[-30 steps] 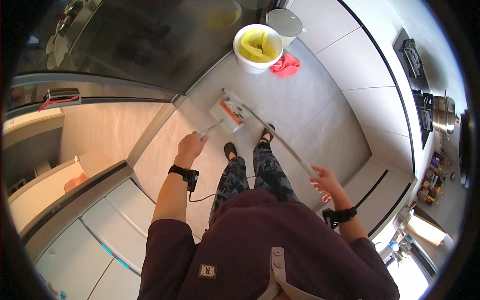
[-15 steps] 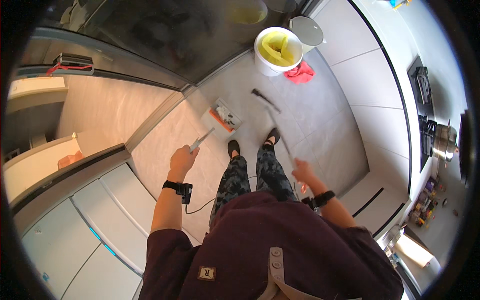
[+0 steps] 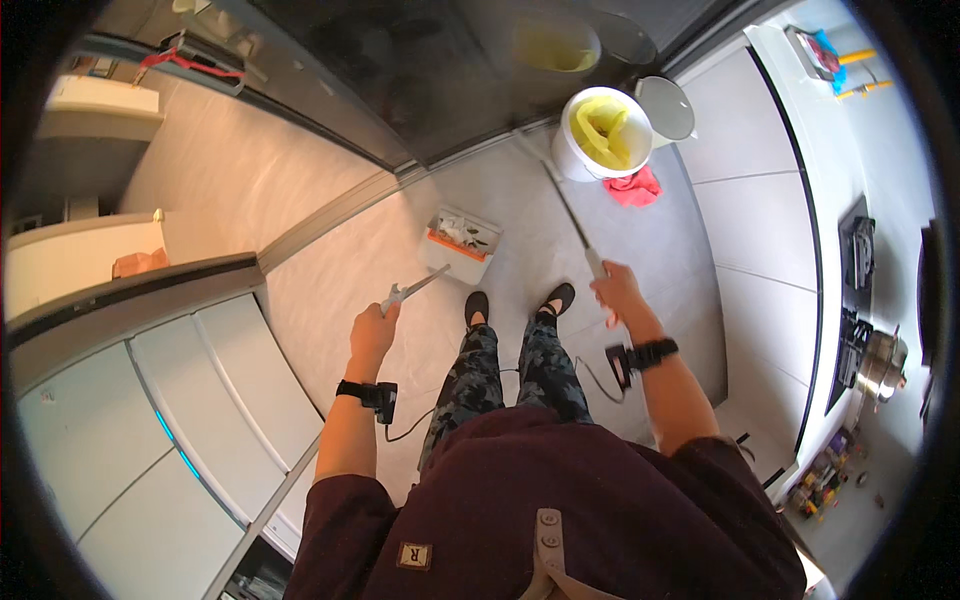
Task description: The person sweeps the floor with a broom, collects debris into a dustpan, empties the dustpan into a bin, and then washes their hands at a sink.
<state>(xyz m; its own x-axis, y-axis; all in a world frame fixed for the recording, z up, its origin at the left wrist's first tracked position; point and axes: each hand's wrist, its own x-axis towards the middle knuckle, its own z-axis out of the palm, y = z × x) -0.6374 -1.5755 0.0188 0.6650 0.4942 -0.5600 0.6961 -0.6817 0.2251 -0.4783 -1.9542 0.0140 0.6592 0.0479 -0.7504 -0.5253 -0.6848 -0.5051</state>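
Note:
My left hand [image 3: 374, 330] is closed around the handle of a long-handled dustpan [image 3: 457, 264]. The pan is white with an orange lip and rests on the floor ahead of my feet. Whitish and dark bits of debris [image 3: 462, 228] lie in it. In my right hand [image 3: 619, 295] is the grip of a thin-stemmed broom [image 3: 570, 209], fingers wrapped round it. Its stem slants forward and left, and its far end is blurred near the dark glass panel, to the right of the pan and apart from it.
A white bucket [image 3: 565, 153] with a yellow bag inside stands at the far right, with a second round container [image 3: 667, 108] behind it. A red cloth [image 3: 635, 188] lies by its base. Dark glass panels [image 3: 420, 80] border the floor ahead; white cabinets [image 3: 760, 220] line the right.
My right hand has moved forward, and the broom has swung away toward the glass panel. The dustpan has turned slightly, still in my left hand. The whole view has shifted.

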